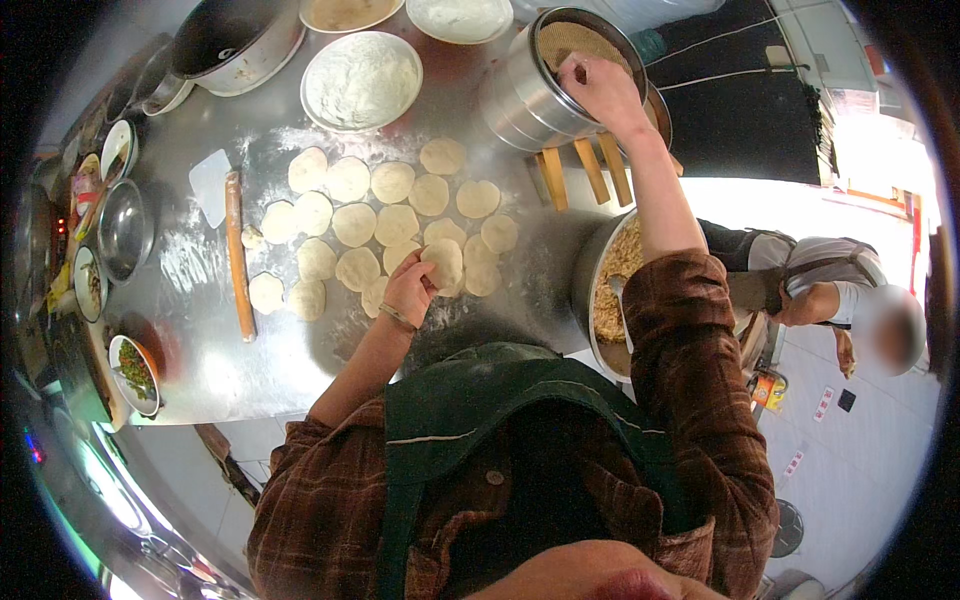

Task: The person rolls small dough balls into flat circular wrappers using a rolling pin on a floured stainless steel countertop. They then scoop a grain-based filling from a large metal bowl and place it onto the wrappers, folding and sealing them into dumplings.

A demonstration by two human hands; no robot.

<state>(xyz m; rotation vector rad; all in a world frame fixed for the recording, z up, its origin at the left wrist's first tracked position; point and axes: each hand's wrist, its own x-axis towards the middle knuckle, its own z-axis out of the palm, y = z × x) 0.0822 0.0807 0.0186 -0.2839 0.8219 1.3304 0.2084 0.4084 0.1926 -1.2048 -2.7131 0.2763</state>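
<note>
My left hand (409, 291) holds a flat round dough wrapper (442, 261) by its edge, just above other wrappers. Many more dough rounds (354, 225) are spread over the floured steel table (195, 360), some overlapping. My right hand (598, 84) reaches inside the rim of a round metal steamer (517, 105). A brown woven liner (574, 41) shows beyond its curled fingers; whether they hold something I cannot tell. Under my right forearm stands a large metal pot of chopped filling (616, 251), with a spoon (624, 315) in it.
A wooden rolling pin (236, 255) and a flat dough scraper (211, 186) lie left. Behind are a bowl of flour (360, 81) and a deep pot (238, 45). A bowl of chopped greens (135, 375) sits at the front left. A person (817, 277) stands at right.
</note>
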